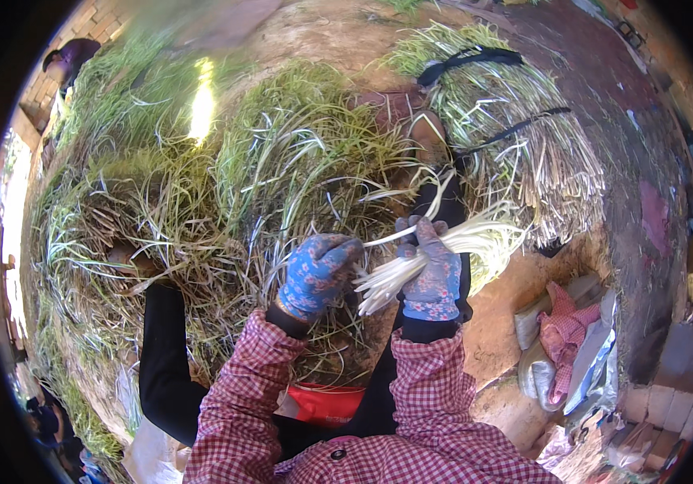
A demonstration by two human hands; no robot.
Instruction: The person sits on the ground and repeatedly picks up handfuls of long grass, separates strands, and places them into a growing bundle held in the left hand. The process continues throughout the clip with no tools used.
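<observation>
Both my hands wear blue floral gloves. My right hand [434, 266] is closed around a bunch of pale plant stalks [491, 236], whose cut ends point down to the left. My left hand [322, 272] is beside it, fingers curled at the end of a single white stalk [390, 237] that runs across to my right hand; whether its fingers pinch that stalk is hard to tell. Beyond my hands lies a loose heap of green and pale stalks [298, 151], spreading to the left around my leg.
A large bundle [503, 127] tied with black bands lies at the upper right. Sacks with a pink checked cloth [564, 339] lie on the ground at right. A red object [325, 404] is between my legs. One person [71, 60] is at upper left, another [50, 420] at lower left.
</observation>
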